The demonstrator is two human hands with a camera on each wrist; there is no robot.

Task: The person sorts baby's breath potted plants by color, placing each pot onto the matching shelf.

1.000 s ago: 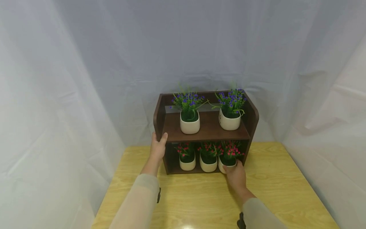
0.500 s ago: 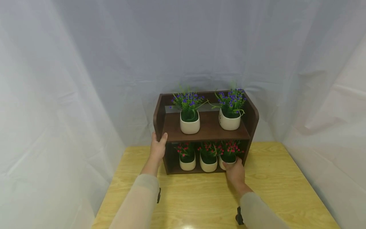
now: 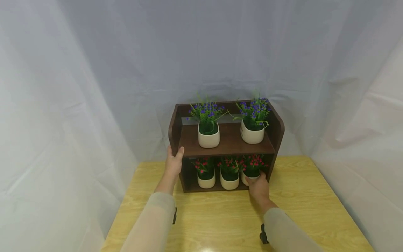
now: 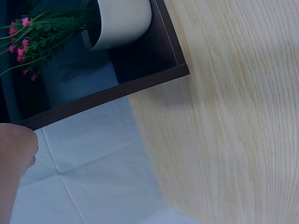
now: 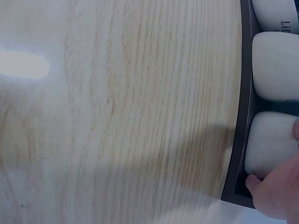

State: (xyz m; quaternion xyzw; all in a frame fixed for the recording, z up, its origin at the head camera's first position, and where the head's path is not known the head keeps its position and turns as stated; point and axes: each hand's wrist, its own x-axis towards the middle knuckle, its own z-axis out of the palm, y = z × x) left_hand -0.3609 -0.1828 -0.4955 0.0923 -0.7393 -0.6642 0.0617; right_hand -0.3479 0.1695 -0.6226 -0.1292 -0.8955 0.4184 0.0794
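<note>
A dark brown two-tier shelf (image 3: pixel 226 154) stands on the table. My left hand (image 3: pixel 174 164) grips its left side panel near the upper board, thumb at the front; the left wrist view shows that hand (image 4: pixel 16 147) at the panel's edge. On the lower tier, my right hand (image 3: pixel 259 189) holds the rightmost white pot (image 3: pixel 248 179) of red flowers, thumb and fingers on either side. In the right wrist view this pot (image 5: pixel 268 142) sits inside the shelf's front edge, beside the middle white pot (image 5: pixel 275 65). Part of the right hand is cut off there.
Two white pots of purple flowers, one left (image 3: pixel 209 140) and one right (image 3: pixel 253 135), stand on the upper tier. Two more red-flowered pots, the left (image 3: pixel 206 182) and middle (image 3: pixel 229 183), share the lower tier. Pale sheeting (image 3: pixel 151 70) surrounds the wooden table (image 3: pixel 214 217).
My right hand has pushed the rightmost red-flowered pot slightly back into the lower tier, in line with the other two. My left hand has stayed on the side panel.
</note>
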